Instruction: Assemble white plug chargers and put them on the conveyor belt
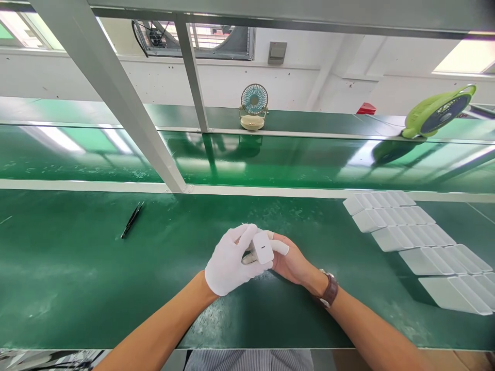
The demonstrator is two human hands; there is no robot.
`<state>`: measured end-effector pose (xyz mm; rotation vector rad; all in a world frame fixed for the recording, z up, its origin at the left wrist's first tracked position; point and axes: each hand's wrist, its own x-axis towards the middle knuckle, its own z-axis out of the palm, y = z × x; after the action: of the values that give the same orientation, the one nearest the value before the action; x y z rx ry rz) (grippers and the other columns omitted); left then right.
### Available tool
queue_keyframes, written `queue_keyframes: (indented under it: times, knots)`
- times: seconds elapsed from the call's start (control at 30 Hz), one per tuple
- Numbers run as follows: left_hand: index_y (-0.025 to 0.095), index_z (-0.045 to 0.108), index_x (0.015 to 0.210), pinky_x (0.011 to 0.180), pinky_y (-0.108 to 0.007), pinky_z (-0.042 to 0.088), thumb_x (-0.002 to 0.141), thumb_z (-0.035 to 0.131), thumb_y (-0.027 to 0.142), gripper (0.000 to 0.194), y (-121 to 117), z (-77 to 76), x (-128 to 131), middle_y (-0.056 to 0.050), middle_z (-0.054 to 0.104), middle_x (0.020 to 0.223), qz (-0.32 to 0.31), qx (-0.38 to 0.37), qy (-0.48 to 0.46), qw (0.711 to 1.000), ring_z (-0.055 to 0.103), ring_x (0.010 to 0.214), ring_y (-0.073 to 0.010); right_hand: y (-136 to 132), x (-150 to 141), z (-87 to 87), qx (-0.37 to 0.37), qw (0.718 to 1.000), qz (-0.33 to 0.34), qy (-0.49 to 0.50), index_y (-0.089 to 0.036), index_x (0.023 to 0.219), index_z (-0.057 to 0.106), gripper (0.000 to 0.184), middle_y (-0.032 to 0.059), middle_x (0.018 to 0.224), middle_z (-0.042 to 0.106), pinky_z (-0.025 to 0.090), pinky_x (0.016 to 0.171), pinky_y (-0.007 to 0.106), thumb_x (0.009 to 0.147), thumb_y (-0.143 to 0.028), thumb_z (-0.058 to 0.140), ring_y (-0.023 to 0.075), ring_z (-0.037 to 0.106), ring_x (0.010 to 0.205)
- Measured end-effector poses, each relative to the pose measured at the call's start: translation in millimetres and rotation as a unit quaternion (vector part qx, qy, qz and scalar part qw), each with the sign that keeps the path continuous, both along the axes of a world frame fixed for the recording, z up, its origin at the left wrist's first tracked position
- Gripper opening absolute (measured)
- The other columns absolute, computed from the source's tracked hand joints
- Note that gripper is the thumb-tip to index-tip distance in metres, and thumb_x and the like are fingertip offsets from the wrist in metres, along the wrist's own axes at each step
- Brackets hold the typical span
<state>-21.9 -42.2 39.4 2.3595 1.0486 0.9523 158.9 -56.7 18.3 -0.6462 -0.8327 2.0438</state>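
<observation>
A small white plastic block (263,247) with a dark slot on its face is held between both hands above the green bench (77,268). My left hand (230,263), in a white glove, is closed around its left side. My right hand (292,262), bare with white finger cots and a brown wristwatch, grips its right side with fingers closed. Part of the block is hidden behind the gloved fingers.
Black tweezers (132,219) lie on the bench to the left. Rows of several white blocks (417,247) lie at the right. A glossy green conveyor belt (270,159) runs behind, past a slanted metal post (127,113). A small blue fan (253,107) and a green fan (439,111) stand beyond.
</observation>
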Motion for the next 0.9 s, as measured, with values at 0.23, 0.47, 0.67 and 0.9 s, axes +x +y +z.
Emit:
queue_keyframes:
  times: [0.23, 0.47, 0.67, 0.9]
  knots:
    - [0.024, 0.054, 0.099, 0.068, -0.031, 0.045, 0.078, 0.073, 0.035, 0.03, -2, -3.1, -1, 0.001, 0.058, 0.084, -0.006, -0.004, 0.016, 1.0, 0.054, 0.072, -0.0161, -1, 0, -3.0, -0.007, 1.0, -0.003, -0.021, -0.019, 0.11, 0.067, 0.023, 0.0077, 0.103, 0.075, 0.057, 0.088, 0.041, 0.089, -0.025, 0.06, 0.0244, 0.07, 0.099]
    - [0.025, 0.04, 0.142, 0.08, -0.041, 0.054, 0.073, 0.078, 0.044, 0.081, -4, -26.3, -7, -0.01, 0.063, 0.11, 0.037, 0.043, -0.041, 0.998, 0.065, 0.096, -0.0264, -3, -2, -5.4, 0.01, 0.999, 0.007, -0.04, -0.019, 0.113, 0.069, 0.025, 0.0076, 0.1, 0.075, 0.056, 0.089, 0.04, 0.091, -0.03, 0.062, 0.0243, 0.07, 0.098]
    - [0.03, 0.042, 0.145, 0.084, -0.044, 0.058, 0.068, 0.085, 0.041, 0.089, -7, -30.9, -11, -0.01, 0.06, 0.121, 0.068, -0.036, -0.063, 0.995, 0.067, 0.099, -0.0268, -4, -2, -5.6, 0.02, 0.999, 0.013, -0.032, -0.019, 0.112, 0.069, 0.024, 0.0085, 0.103, 0.075, 0.055, 0.091, 0.04, 0.094, -0.033, 0.063, 0.0233, 0.07, 0.1]
    - [0.033, 0.04, 0.148, 0.077, -0.039, 0.06, 0.07, 0.084, 0.042, 0.09, -8, -35.3, -13, -0.011, 0.057, 0.129, 0.07, -0.031, -0.096, 0.992, 0.067, 0.095, -0.0244, -4, 0, -7.9, 0.009, 0.999, 0.01, -0.034, -0.018, 0.111, 0.067, 0.028, 0.0096, 0.106, 0.074, 0.055, 0.091, 0.041, 0.094, -0.041, 0.066, 0.0236, 0.07, 0.103]
